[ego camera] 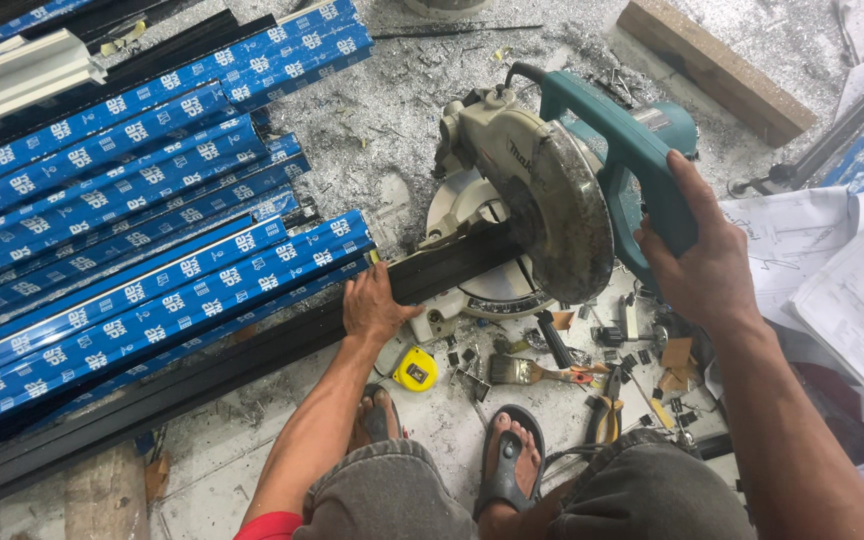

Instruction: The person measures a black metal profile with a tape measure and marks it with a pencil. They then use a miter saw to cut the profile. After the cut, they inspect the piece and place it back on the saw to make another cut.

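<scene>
Saw: a teal mitre saw [552, 190] is stood on a floor [392, 130] strewn with metal shavings, its round grey blade guard [557, 215] lowered over the workpiece.
Right hand: the right hand [697, 255] is wrapped around the saw's teal handle [652, 170], fingers closed tight about it.
Left hand: the left hand [377, 305] is laid flat on the dark profile [442, 270], fingers pressed together along its top, just left of the blade guard.
Dark profile: a long black bar is stretched from the lower left across the saw base [487, 295], passing under the guard.
Blue stock: a pile of blue-wrapped profiles [132, 230] is stacked to the left, beside the dark bar.
Floor items: a yellow tape measure [415, 370], a paintbrush [532, 373] and pliers [604, 415] are scattered near the sandalled feet [512, 465].
Right side: paper drawings [812, 250] are spread beside the saw.
</scene>
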